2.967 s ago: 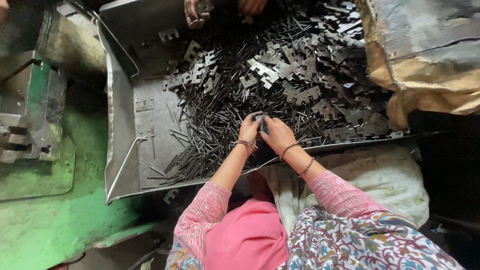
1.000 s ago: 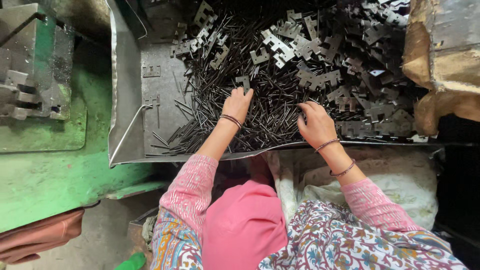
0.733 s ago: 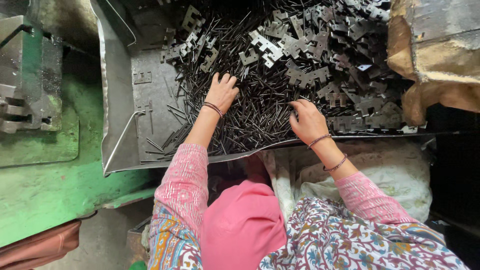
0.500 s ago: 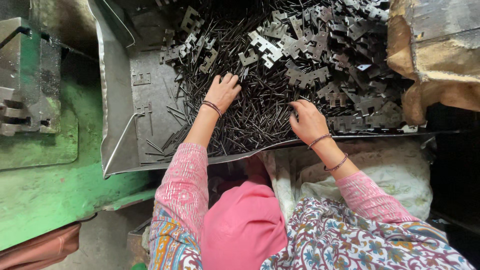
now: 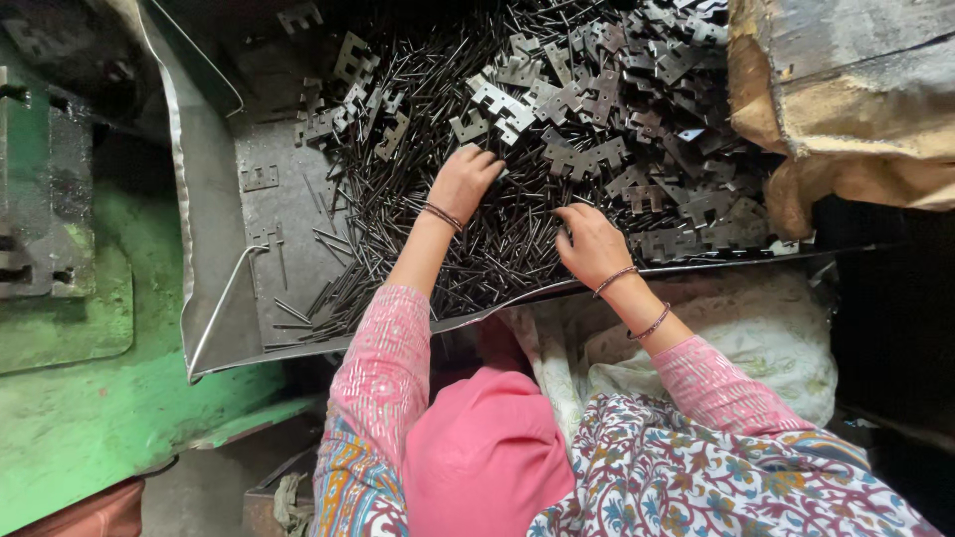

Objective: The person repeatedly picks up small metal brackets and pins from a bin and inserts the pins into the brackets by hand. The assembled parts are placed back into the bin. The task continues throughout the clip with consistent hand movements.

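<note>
Dark, thin steel strips (image 5: 468, 249), judged stiff, light and sharp-edged, are heaped near the grey metal tray's (image 5: 214, 268) front edge, where the left hand (image 5: 463, 184) and right hand (image 5: 589, 244) rest loosely curled, nothing visibly gripped.

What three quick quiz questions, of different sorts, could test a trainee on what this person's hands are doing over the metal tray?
1. True or false: the left hand rests on the heap of thin dark metal strips.
2. Where do the notched flat metal plates lie? A) on the green floor B) in the far part of the metal tray C) on the white sack
3. What does the right hand wear at the wrist?

Key: 1 true; 2 B; 3 bangles.
</note>
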